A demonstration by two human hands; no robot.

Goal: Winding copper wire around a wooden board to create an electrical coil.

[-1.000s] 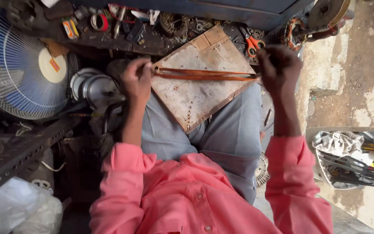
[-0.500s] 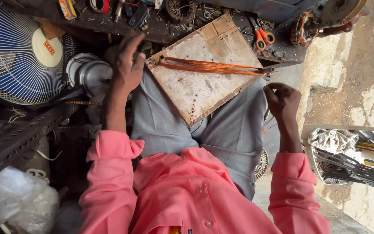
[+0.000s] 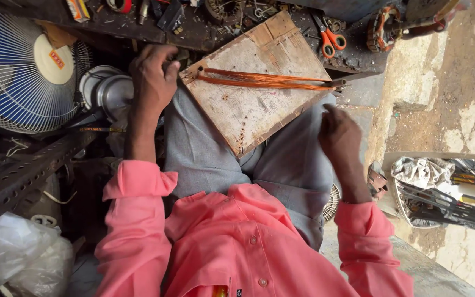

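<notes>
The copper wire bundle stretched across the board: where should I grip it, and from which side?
Probably at the bare middle of the copper wire bundle, coming from above. It lies nearly flat across the wooden board, pinned at both ends. The left hand crowds the left end; the right hand hangs below the right end, apart from it.

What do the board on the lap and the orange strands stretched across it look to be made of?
Board: apparently bare, worn wood, showing grain, stains and small holes. Strands: probably thin copper wire, shiny orange-brown, bundled between two pegs. Left hand grips the board's corner.
</notes>
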